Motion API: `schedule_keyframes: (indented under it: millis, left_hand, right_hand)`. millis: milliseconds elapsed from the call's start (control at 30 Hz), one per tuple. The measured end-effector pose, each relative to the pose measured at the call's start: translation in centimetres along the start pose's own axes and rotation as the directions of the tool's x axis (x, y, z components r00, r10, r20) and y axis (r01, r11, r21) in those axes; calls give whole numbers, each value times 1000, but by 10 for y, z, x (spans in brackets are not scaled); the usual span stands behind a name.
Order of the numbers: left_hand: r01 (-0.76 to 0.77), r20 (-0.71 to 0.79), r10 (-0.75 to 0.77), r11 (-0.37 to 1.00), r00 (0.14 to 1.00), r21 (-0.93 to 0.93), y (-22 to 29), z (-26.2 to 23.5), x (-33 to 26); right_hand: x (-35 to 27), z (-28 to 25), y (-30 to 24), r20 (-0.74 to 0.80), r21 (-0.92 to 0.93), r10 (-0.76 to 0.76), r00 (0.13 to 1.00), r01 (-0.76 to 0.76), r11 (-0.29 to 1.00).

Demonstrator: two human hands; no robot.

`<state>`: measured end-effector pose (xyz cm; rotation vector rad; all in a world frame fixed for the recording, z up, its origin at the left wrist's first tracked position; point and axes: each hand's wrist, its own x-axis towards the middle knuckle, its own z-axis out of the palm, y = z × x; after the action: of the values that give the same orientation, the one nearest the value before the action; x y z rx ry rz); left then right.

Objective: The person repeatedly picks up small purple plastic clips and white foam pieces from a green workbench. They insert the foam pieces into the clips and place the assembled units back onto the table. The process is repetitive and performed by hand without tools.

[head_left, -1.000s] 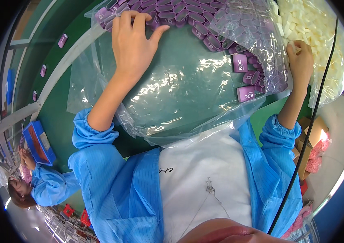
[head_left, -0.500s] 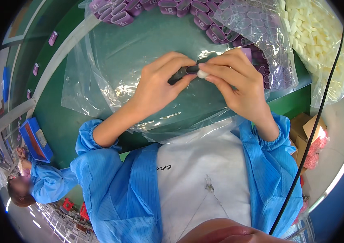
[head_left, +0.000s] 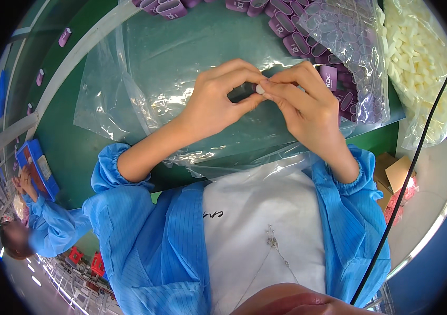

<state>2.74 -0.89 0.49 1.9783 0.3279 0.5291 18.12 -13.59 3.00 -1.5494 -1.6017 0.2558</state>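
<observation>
1. The left hand (head_left: 215, 102) and right hand (head_left: 307, 105) meet above the clear plastic bag (head_left: 171, 58) on the green worktop (head_left: 71, 152).
2. Their fingers pinch a small dark piece (head_left: 243, 92) with a white plug (head_left: 259, 90).
3. It looks light, stiff and easily dropped; gripping its sides seems best.

Left hand (head_left: 218, 102) and right hand (head_left: 310, 107) pinch a small pale piece (head_left: 259, 90) above a clear bag (head_left: 181, 63).
</observation>
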Motion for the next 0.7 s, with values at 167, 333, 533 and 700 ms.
schedule_keyframes:
  millis: [167,333,533,700]
  left_hand:
    - [-48,-26,47,998,999,-30,-3,2,1]
    - [-30,10,30,999,999,-39,-6,1,-1]
    - [-48,2,49,998,999,-43,-6,4,0]
    - [-46,27,47,999,999,-25,-6,1,0]
  right_hand:
    - [4,-10,6,85,85,-32,996,25,996]
    - [-3,-17,6,120,45,-32,992,26,999]
    - [-10,-22,17,76,-66,-199,977,204,977]
    - [-5,-22,15,107,-123,-261,959,273,954]
